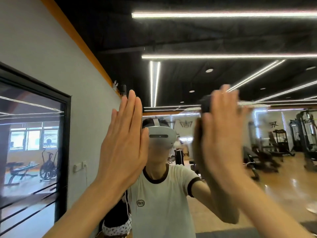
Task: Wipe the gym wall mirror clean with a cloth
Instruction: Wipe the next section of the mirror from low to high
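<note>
Fingers (130, 107) of your left hand (123, 148) are lying straight, flat on the mirror (223, 194), holding nothing. Your blurred right hand (221, 133) is pressing the dark cloth (205, 103) against the glass, fingers extended.

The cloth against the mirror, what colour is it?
Dark, nearly black cloth, seen in the head view.

Gym: weight machines (307, 134), benches (260, 157), exercise bike (48, 165).

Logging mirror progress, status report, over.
Left hand flat, fingers straight, empty. Right hand blurred, pressing dark cloth to mirror. Nothing in the way.
</note>
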Demonstrator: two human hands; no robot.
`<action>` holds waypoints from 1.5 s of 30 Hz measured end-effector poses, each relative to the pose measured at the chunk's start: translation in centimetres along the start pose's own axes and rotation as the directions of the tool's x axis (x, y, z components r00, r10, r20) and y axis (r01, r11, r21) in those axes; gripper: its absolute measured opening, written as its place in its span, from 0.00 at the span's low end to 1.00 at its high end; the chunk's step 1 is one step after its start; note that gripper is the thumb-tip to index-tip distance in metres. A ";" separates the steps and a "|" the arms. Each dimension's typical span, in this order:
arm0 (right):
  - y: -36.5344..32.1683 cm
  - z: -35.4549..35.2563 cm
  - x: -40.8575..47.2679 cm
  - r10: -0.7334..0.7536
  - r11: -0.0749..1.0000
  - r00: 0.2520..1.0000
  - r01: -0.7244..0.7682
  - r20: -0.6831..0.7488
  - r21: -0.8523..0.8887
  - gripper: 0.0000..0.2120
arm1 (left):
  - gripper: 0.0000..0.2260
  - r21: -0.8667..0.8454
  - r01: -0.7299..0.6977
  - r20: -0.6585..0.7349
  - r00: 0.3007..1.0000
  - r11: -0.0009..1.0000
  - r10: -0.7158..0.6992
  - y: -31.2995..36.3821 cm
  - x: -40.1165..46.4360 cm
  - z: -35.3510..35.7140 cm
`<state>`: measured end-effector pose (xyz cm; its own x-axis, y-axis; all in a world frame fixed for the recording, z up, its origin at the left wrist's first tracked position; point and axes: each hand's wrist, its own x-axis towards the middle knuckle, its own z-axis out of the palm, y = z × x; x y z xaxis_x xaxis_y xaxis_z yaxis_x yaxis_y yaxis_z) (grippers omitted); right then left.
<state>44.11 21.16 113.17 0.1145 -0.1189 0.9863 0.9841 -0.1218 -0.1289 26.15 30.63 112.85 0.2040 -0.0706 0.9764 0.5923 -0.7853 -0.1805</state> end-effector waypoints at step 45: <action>4.2 -1.0 7.7 0.005 0.994 1.000 -0.004 0.002 -0.111 0.22 | 0.28 0.034 -0.019 -0.044 0.999 0.999 0.020 -1.4 0.3 0.1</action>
<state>49.02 18.76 120.15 0.1192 -0.1171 0.9859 0.9624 -0.2304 -0.1438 25.42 31.80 113.37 0.1812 -0.1139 0.9768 0.6142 -0.7627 -0.2029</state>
